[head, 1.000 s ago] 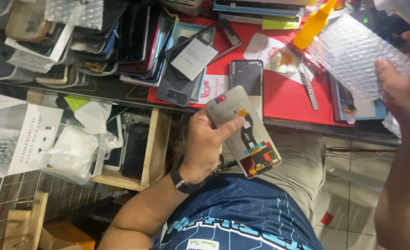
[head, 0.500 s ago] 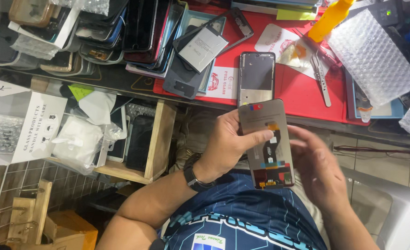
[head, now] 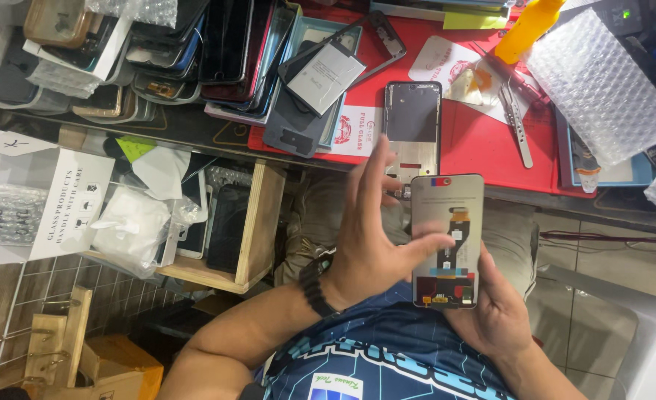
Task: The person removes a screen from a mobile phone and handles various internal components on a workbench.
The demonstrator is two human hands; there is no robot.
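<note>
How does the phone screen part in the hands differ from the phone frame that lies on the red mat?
The screen panel is held in the right hand, above the lap; the phone frame lies flat on the red mat. The panel shows a pale grey back with a flex cable and coloured tabs; the frame is dark, with a metal plate inside. The left hand touches only the panel. Both are upright rectangles of similar size.

Landmark: red mat (head: 484,141). Replacement phone screen (head: 446,241) just below mat, grey back up. White cardboard box (head: 68,204) far left. Bubble-wrap bag (head: 595,92) on mat's right edge.
</note>
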